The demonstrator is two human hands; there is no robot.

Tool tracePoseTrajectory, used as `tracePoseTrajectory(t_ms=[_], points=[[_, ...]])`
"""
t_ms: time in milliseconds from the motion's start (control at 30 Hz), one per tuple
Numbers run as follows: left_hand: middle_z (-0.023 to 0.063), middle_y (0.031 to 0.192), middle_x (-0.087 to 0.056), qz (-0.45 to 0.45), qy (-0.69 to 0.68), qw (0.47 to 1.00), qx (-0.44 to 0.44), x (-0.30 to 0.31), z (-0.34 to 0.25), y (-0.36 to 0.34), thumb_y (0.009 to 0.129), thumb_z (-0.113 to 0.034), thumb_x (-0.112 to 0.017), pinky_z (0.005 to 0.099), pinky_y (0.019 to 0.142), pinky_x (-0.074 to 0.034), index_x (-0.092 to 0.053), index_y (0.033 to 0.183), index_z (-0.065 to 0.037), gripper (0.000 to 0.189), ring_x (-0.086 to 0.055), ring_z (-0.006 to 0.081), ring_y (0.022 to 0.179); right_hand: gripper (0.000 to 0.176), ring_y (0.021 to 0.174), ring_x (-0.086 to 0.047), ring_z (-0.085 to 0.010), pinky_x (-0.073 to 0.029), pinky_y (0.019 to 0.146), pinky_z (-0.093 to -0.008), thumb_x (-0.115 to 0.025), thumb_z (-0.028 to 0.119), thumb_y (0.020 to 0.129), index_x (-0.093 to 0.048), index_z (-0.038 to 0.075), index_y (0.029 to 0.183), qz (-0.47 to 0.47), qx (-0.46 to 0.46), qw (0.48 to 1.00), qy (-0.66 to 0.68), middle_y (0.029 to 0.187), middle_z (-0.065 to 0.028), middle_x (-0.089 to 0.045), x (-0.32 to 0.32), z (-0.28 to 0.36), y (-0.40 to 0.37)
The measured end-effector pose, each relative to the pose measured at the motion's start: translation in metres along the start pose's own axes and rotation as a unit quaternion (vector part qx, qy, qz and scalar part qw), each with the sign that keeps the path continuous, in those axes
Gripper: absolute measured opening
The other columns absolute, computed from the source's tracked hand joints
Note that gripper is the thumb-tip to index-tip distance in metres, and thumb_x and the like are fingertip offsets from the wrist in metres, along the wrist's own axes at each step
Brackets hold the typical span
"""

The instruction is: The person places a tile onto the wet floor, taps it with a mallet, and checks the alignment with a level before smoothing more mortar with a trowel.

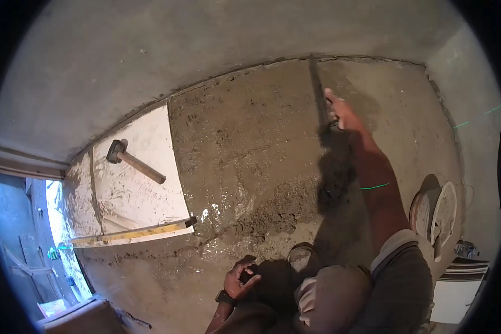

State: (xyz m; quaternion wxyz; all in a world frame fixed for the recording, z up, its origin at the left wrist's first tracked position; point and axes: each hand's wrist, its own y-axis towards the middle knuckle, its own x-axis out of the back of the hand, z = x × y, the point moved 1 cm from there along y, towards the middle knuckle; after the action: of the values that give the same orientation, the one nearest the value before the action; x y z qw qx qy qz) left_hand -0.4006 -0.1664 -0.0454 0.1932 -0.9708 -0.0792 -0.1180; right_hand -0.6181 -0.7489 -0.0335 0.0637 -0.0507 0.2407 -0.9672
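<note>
Head: dark tool within right fingers

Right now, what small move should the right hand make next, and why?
Probably draw the long tool in the right hand toward the near edge of the wet mortar: it looks lumpy there, but smoother beside the tool.

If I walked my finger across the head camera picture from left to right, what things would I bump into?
Hammer → left hand → right hand → black-and-white striped thing.
</note>
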Motion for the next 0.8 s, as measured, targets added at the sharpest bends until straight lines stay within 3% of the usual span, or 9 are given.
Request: tracePoseTrajectory(t_ms=[100, 200, 300, 400, 467, 500, 600, 667, 800], points=[[0.0086, 0.095, -0.066, 0.039, 0.066, 0.997, -0.007, 0.006, -0.003, 0.0, 0.081, -0.037, -0.082, 0.0374, 0.083, -0.053, -0.062, 0.123, -0.008, 0.055, -0.067, 0.0263, 0.089, 0.047, 0.058, -0.039, -0.0096, -0.028, 0.047, -0.0269, -0.066, 0.061, 0.089, -0.061, 0.015, 0.088, -0.039, -0.003, 0.999, 0.013, 0.078, 0.006, -0.047, 0.039, -0.008, 0.008], [0.0079, 0.095, -0.066, 0.062, 0.082, 0.995, -0.001, 0.007, 0.0, 0.0, 0.082, -0.039, -0.08, 0.0387, 0.085, -0.052, -0.062, 0.123, -0.008, 0.055, -0.066, 0.0281, 0.093, 0.043, 0.054, -0.041, -0.0073, -0.032, 0.046, -0.0272, -0.063, 0.059, 0.092, -0.063, 0.016, 0.1, 0.007, -0.024, 0.998, 0.049, 0.081, 0.0049, -0.055, 0.048, -0.02, -0.014], [0.0075, 0.094, -0.066, 0.059, 0.068, 0.996, -0.026, 0.005, 0.008, 0.003, 0.083, -0.04, -0.079, 0.0389, 0.087, -0.052, -0.063, 0.122, -0.008, 0.053, -0.065, 0.0292, 0.097, 0.052, 0.065, -0.056, -0.0127, -0.043, 0.053, -0.029, -0.063, 0.058, 0.093, -0.061, 0.01, 0.115, 0.084, -0.043, 0.994, 0.06, 0.098, -0.0006, -0.063, 0.01, -0.027, -0.086], [0.0076, 0.093, -0.067, 0.056, 0.082, 0.994, -0.048, 0.005, 0.001, 0.004, 0.084, -0.041, -0.078, 0.0394, 0.087, -0.053, -0.063, 0.123, -0.007, 0.054, -0.065, 0.0299, 0.098, 0.063, 0.084, -0.06, -0.0239, -0.048, 0.068, -0.034, -0.063, 0.062, 0.091, -0.066, 0.003, 0.112, 0.125, 0.158, 0.98, -0.004, 0.095, -0.0081, -0.064, -0.073, -0.036, -0.166], [0.0073, 0.091, -0.067, 0.061, 0.092, 0.994, -0.028, 0.004, 0.003, 0.003, 0.083, -0.035, -0.08, 0.037, 0.086, -0.052, -0.062, 0.126, -0.007, 0.054, -0.066, 0.0234, 0.092, 0.062, 0.071, -0.055, -0.0187, -0.045, 0.061, -0.0317, -0.062, 0.063, 0.09, -0.069, 0.004, 0.109, 0.159, -0.146, 0.973, -0.076, 0.081, -0.0038, -0.058, -0.126, -0.049, -0.178], [0.0073, 0.091, -0.067, 0.059, 0.093, 0.993, -0.029, 0.005, 0.002, 0.003, 0.083, -0.035, -0.08, 0.037, 0.086, -0.052, -0.062, 0.126, -0.007, 0.054, -0.066, 0.0234, 0.092, 0.058, 0.059, -0.046, -0.0132, -0.039, 0.053, -0.0302, -0.062, 0.064, 0.09, -0.069, 0.008, 0.106, 0.21, -0.133, 0.968, 0.021, 0.069, 0.0014, -0.048, -0.155, -0.073, -0.188], [0.0072, 0.091, -0.067, 0.043, 0.074, 0.996, -0.026, 0.005, -0.002, 0.001, 0.083, -0.035, -0.08, 0.0354, 0.084, -0.052, -0.063, 0.124, -0.007, 0.053, -0.066, 0.0225, 0.089, 0.051, 0.051, -0.038, -0.0094, -0.03, 0.047, -0.0299, -0.064, 0.062, 0.09, -0.066, 0.012, 0.094, 0.242, -0.104, 0.965, 0.005, 0.062, 0.0044, -0.04, -0.225, -0.075, -0.23], [0.0072, 0.091, -0.067, 0.015, 0.065, 0.998, -0.019, 0.002, 0.0, -0.001, 0.082, -0.034, -0.082, 0.0339, 0.081, -0.052, -0.063, 0.123, -0.005, 0.054, -0.066, 0.021, 0.085, 0.05, 0.05, -0.038, -0.0105, -0.03, 0.047, -0.0301, -0.065, 0.061, 0.09, -0.066, 0.011, 0.094, 0.302, -0.136, 0.943, 0.039, 0.063, 0.0032, -0.041, -0.257, -0.082, -0.24], [0.007, 0.089, -0.066, 0.006, 0.037, 0.999, -0.013, 0.005, -0.016, -0.003, 0.081, -0.033, -0.083, 0.0336, 0.081, -0.052, -0.063, 0.124, -0.003, 0.056, -0.066, 0.0207, 0.085, 0.052, 0.051, -0.037, -0.0103, -0.032, 0.046, -0.0297, -0.064, 0.061, 0.09, -0.066, 0.011, 0.103, 0.287, -0.137, 0.948, 0.006, 0.065, 0.0028, -0.039, -0.299, -0.091, -0.257]])
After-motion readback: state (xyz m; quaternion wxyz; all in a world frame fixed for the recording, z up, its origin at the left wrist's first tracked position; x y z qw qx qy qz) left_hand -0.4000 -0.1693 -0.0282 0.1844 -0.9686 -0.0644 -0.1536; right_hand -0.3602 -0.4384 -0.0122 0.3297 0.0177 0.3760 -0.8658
